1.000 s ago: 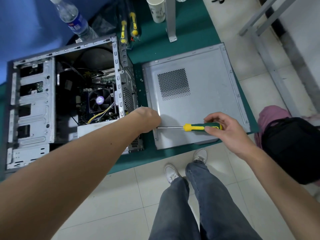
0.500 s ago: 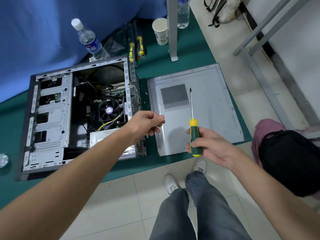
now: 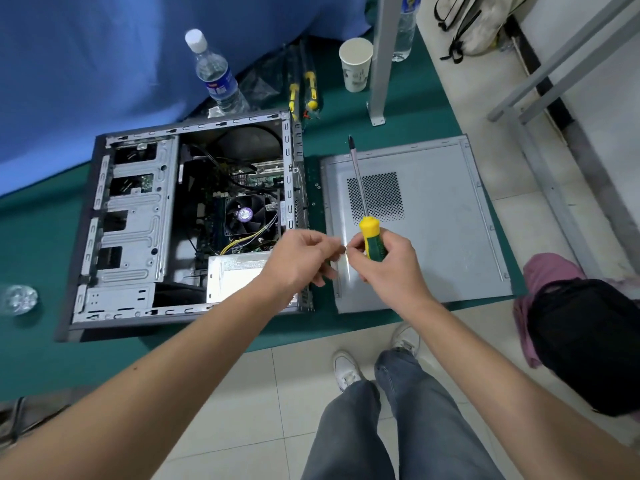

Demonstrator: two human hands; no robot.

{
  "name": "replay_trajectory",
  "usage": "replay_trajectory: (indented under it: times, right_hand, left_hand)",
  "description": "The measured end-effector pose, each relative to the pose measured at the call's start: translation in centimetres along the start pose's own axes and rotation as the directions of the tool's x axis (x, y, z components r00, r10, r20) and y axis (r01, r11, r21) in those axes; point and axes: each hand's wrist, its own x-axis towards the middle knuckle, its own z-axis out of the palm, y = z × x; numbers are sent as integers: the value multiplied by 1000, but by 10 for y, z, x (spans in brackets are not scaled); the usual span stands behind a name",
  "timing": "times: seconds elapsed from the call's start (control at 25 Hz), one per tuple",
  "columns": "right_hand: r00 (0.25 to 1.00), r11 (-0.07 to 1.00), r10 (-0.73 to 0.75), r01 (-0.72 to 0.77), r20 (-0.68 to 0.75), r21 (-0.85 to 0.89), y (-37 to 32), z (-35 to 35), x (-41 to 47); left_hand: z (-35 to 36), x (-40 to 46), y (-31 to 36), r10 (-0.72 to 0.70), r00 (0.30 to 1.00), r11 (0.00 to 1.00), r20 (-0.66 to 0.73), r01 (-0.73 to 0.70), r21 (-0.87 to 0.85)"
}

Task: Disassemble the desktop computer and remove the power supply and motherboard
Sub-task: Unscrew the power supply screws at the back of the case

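The open computer case [image 3: 131, 216] lies on its side on the green table. Inside it I see the motherboard with its CPU fan [image 3: 244, 214] and the silver power supply [image 3: 235, 275] at the near corner, partly hidden by my left arm. My right hand [image 3: 384, 261] grips a green and yellow screwdriver [image 3: 370, 237], shaft pointing away over the removed side panel [image 3: 433, 244]. My left hand [image 3: 304, 259] is pinched closed, fingertips meeting my right hand's; whatever small thing sits between them is too small to tell.
A water bottle [image 3: 216, 74], bagged screwdrivers [image 3: 304, 91], a paper cup [image 3: 356, 64] and a metal post [image 3: 382, 57] stand behind the case. A second bottle's cap end [image 3: 19, 299] lies at the left. A black and pink bag [image 3: 588, 337] sits to my right.
The screwdriver swung from horizontal at the case's rear edge to pointing away. Both hands lifted off the case and came together over the panel's near left part.
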Motion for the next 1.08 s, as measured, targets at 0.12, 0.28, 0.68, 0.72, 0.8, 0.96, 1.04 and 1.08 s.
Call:
replay_trajectory:
  times: [0.12,0.28,0.68,0.72,0.8,0.96,1.04,1.08]
  right_hand:
    - [993,993,104,-101,-57,53,7,11,21]
    - [984,982,164,-170,-68,-82,22,26,67]
    - [962,911,134,-213,-236,-352,43,89,162]
    - [953,897,159,-249,-258,-366,46,92,166]
    - [941,867,188,-293,-281,-403,49,95,170]
    - [945,935,209,-268,-250,-233,46,89,161]
    - [947,969,215,-238,-239,-72,49,74,138]
    - [950,972,229,-236,-213,-9,53,65,123]
  left_hand:
    - [-25,13,-9,402,828,857,-391,-190,479]
    - [-54,36,-44,370,871,625,-324,25,780]
    - [-56,48,-60,405,866,564,-294,17,826]
    - [-56,49,-60,400,868,568,-294,17,823]
    - [-56,48,-61,395,872,574,-290,13,819]
    - [-57,48,-60,398,874,578,-278,-4,816]
    - [-56,47,-59,404,874,575,-270,-13,818]
    - [-56,47,-59,409,873,571,-267,-16,821]
